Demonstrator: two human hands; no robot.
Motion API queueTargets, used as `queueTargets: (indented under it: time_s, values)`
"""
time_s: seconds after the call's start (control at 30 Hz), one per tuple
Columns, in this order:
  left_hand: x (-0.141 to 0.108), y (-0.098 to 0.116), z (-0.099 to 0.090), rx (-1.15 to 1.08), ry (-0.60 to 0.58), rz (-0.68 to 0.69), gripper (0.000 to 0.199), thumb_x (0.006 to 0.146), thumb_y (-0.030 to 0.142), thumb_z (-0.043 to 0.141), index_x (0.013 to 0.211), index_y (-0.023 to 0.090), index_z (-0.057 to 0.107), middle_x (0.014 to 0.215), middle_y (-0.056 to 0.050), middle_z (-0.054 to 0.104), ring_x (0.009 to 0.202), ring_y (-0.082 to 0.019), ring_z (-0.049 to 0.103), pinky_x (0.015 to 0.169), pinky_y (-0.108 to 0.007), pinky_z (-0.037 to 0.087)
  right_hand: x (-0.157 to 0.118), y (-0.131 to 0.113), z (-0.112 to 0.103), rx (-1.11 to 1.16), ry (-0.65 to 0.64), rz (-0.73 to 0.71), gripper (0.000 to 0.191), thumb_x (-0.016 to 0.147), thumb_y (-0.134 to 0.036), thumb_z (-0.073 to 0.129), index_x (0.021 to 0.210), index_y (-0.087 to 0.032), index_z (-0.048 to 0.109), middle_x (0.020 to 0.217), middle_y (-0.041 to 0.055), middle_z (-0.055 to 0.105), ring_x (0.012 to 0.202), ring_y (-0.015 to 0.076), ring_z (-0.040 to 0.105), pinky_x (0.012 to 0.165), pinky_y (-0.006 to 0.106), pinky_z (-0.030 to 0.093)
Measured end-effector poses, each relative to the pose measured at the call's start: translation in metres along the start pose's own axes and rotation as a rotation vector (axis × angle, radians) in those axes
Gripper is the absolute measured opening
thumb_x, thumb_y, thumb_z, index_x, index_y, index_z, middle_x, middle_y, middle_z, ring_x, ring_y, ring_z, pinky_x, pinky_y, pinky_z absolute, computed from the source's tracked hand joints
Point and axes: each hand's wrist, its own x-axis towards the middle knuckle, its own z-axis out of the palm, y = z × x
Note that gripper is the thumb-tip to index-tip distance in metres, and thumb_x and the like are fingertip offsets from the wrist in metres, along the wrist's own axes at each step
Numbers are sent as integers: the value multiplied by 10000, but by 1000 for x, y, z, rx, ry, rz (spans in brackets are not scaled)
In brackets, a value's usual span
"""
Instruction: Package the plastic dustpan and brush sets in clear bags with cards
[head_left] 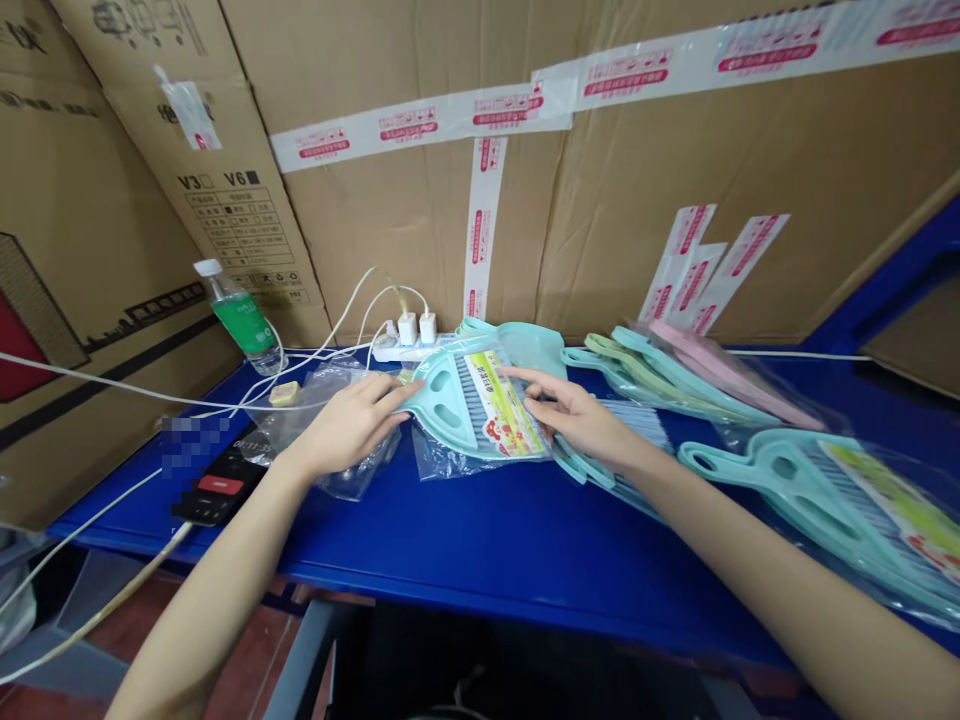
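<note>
In front of me is a turquoise dustpan and brush set (442, 408) in a clear bag, with a yellow-green printed label (504, 405) across the brush. My left hand (356, 420) is closed around its handle end, which the fingers hide. At the label's right edge, my right hand (574, 415) has its fingers apart, with the fingertips at the bag. Beneath that hand lie more turquoise pieces with blue bristles (641, 425). A crumpled clear plastic bag (352, 480) lies under my left hand.
Another bagged dustpan set (810, 490) lies right, and several green, turquoise and pink dustpans (705, 375) lie behind. At left stand a water bottle (244, 320) and a phone (221, 480) on the blue table (450, 545). White cables run to a power strip (405, 348); taped cardboard (405, 220) stands behind.
</note>
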Motion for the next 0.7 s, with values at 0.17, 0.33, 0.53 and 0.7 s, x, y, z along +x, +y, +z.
queueTargets:
  time_s: [0.17,0.33,0.53,0.7]
  values:
    - [0,0,0,15,-1,3,430,1049,359,266,1376,180,480,1069,-114,626,1006,-253,593,849,-431,544,0,3,-2,-16,-5,42,534,903,-268,489,1431,-199,448,992,48,562,605,114,546,503,260,505]
    - [0,1,1,15,16,20,435,1050,357,260,1366,170,492,1052,-115,629,983,-249,594,839,-423,545,0,4,0,8,-12,63,543,872,-322,553,1393,-197,467,982,37,540,602,110,538,478,254,494]
    - [1,4,0,39,25,38,443,1049,353,261,1363,150,499,1051,-123,633,986,-251,599,834,-409,546,3,12,2,18,57,-6,629,733,-295,654,1327,-166,491,869,-14,524,616,114,555,598,304,546]
    - [-4,-10,-12,125,80,-3,484,1046,379,252,1317,109,549,1072,-150,650,962,-261,608,821,-405,548,11,18,-16,-104,243,-23,500,791,-225,554,1280,-125,519,831,26,607,689,173,632,653,342,554]
